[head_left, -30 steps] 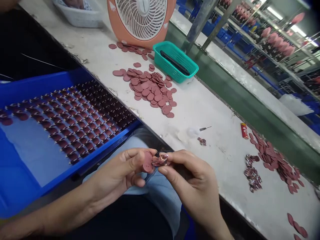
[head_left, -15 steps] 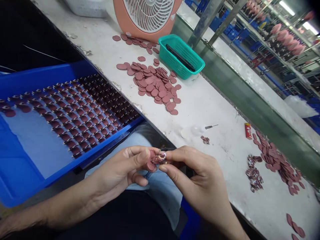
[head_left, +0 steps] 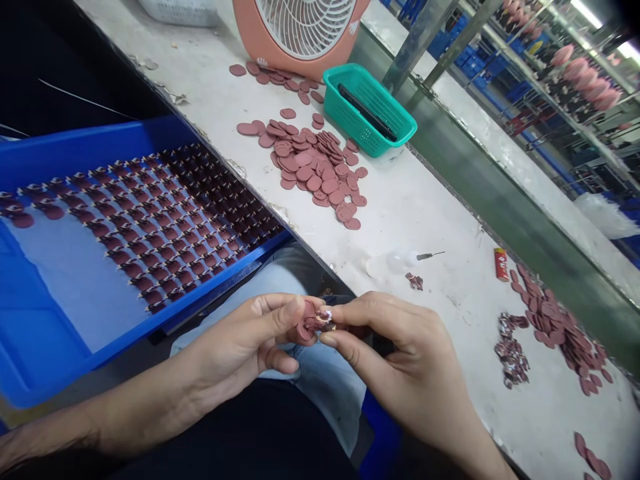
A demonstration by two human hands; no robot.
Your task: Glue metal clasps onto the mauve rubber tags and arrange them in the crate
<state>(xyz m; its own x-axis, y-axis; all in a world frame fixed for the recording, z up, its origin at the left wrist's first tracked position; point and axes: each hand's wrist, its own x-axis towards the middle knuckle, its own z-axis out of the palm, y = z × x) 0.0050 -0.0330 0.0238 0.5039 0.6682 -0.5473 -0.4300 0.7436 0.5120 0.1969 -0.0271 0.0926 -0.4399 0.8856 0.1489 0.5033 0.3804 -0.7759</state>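
My left hand (head_left: pixel 273 327) pinches a reddish-brown oval disc (head_left: pixel 305 327) between thumb and fingers, above my lap. Against the disc sits a small painted figurine piece (head_left: pixel 323 319), brown with white and yellowish spots. Thumb and forefinger of my right hand (head_left: pixel 385 340) are closed on that piece from the other side. Its exact shape is too small to make out. On the table beyond the right hand lie a few similar small pieces (head_left: pixel 415 281) and a needle-tipped clear bottle (head_left: pixel 400 261).
A blue tray (head_left: pixel 45 340) at left holds rows of discs with figurines attached. Loose discs (head_left: pixel 313 167) are heaped mid-table, near a green basket (head_left: pixel 370 110) and an orange fan (head_left: pixel 300 33). Rightward lie more discs (head_left: pixel 560 327), figurine pieces (head_left: pixel 511 353) and a small red packet (head_left: pixel 501 264).
The view has shifted slightly, so the table things appear a little further right. Both hands keep the same hold, with the disc and figurine piece turned very slightly.
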